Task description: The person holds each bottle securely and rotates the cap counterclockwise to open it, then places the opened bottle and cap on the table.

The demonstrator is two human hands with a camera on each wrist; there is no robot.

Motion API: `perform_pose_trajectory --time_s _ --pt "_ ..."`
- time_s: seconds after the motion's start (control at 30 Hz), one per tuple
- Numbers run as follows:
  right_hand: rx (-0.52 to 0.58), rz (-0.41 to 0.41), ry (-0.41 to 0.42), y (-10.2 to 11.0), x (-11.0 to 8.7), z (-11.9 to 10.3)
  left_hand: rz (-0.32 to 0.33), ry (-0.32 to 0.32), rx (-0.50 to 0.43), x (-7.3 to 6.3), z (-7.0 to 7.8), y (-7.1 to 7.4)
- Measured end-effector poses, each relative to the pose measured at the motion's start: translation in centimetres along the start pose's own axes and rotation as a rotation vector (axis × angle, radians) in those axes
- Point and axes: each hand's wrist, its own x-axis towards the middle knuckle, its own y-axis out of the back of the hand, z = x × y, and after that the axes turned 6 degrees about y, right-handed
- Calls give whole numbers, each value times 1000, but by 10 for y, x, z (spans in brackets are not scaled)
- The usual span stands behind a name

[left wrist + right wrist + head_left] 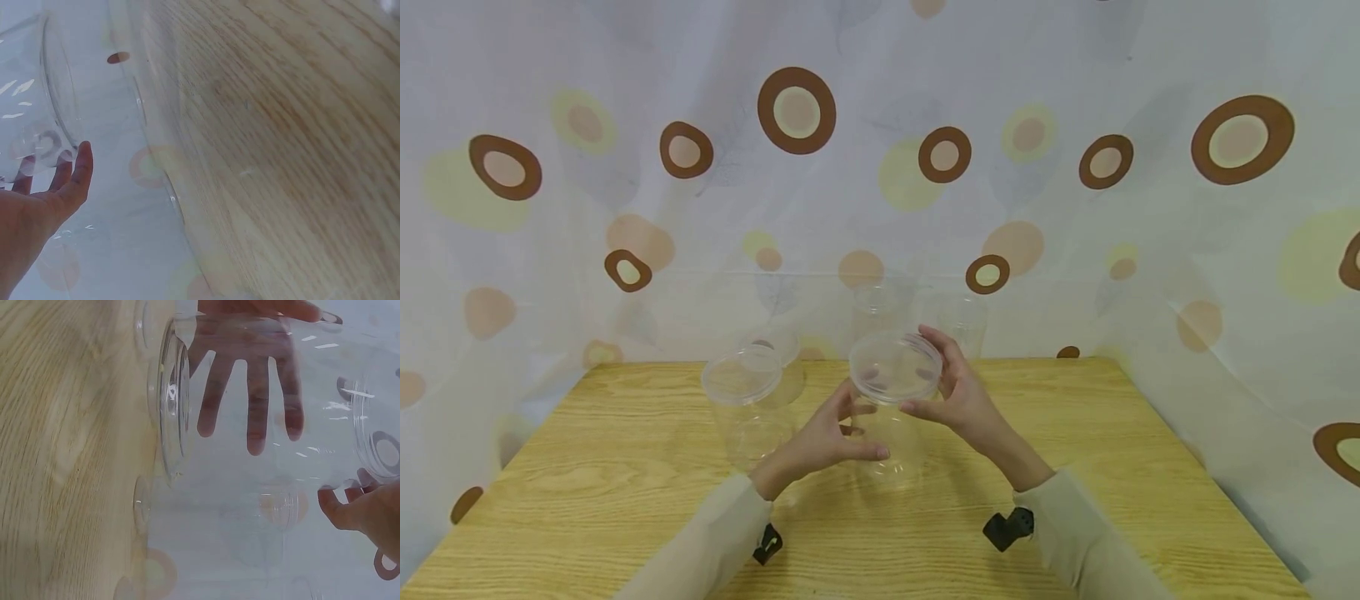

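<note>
A clear plastic jar (891,454) stands upright between my two hands near the middle of the table. Its see-through round lid (891,371) faces up. My left hand (823,433) grips the jar's body from the left, thumb across the near side. Through the clear wall, the right wrist view shows the fingers (257,406) of that hand spread along the far side. The right hand (962,400) holds the lid by its edge, with the thumb in front and the fingers round the back. In the left wrist view, the left hand (44,209) appears beside the jar (28,94).
Another clear jar (737,383) stands close to my left hand, with one more jar (792,375) behind it. Farther back are two tall clear containers (872,308) (966,321). A patterned sheet (880,200) hangs behind the wooden table (625,500).
</note>
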Motion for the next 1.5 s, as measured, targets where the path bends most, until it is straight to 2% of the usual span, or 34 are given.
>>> perform_pose_trajectory --time_s 0.13,0.3,0.43,0.53,0.7,0.87,1.0,1.23,1.5 --pt "27 -18 9 0 2 1 -12 -2 8 1 -5 0" --pt "114 -112 30 7 6 1 -44 4 25 4 -17 6" --pt "192 -186 31 12 8 1 -84 -5 26 4 -19 8" --pt "230 -208 35 14 10 2 -95 -2 29 3 -19 9" --pt "239 -198 28 15 12 -1 -90 8 34 2 -17 8" --pt "234 -185 41 16 13 -5 -94 8 38 -5 -1 6" --pt "225 -157 71 19 13 -6 -111 -2 42 -7 2 6" --pt "202 -108 103 27 10 -6 -98 -8 46 -4 -19 14" --pt "191 -57 104 42 3 -7 -71 -6 64 -14 -23 20"
